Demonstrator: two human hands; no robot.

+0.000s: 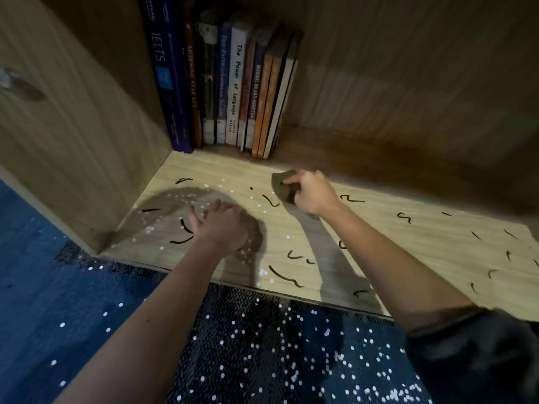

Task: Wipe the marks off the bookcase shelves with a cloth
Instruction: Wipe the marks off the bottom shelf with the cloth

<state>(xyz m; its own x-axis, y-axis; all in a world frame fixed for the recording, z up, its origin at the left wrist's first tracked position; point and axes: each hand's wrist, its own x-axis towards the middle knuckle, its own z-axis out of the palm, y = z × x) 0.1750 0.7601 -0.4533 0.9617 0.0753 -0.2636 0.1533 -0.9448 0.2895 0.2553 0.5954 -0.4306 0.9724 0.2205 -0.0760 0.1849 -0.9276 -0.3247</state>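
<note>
1. The cloth (pixel 282 185) is a small, dark grey-brown wad, bunched up and pressed onto the shelf (pixel 379 252) towards its back, at about 1 o'clock from the left hand (pixel 223 227).
2. The right hand (pixel 315 193) grips the cloth. Its fingers (pixel 291 179) are curled over the wad, with one laid along the top.
3. The left hand rests palm down on the shelf and holds nothing. Its fingers (pixel 194 221) are spread, though blur hides the detail.
4. Short black marks (pixel 284 277) curl across the pale wood. They lie at 9 o'clock from the left hand, between the hands, and thickly from 3 to 5 o'clock of the cloth.
5. A row of upright books (pixel 233 83) stands at 11 o'clock from the cloth, against the side panel (pixel 73 126), and is not touching the cloth.
6. Small white specks (pixel 186 196) dot the shelf around the left hand. Many more are scattered on the blue carpet (pixel 43 287) at 6 o'clock.
7. A dark sleeve (pixel 481 351) covers the right upper arm.
</note>
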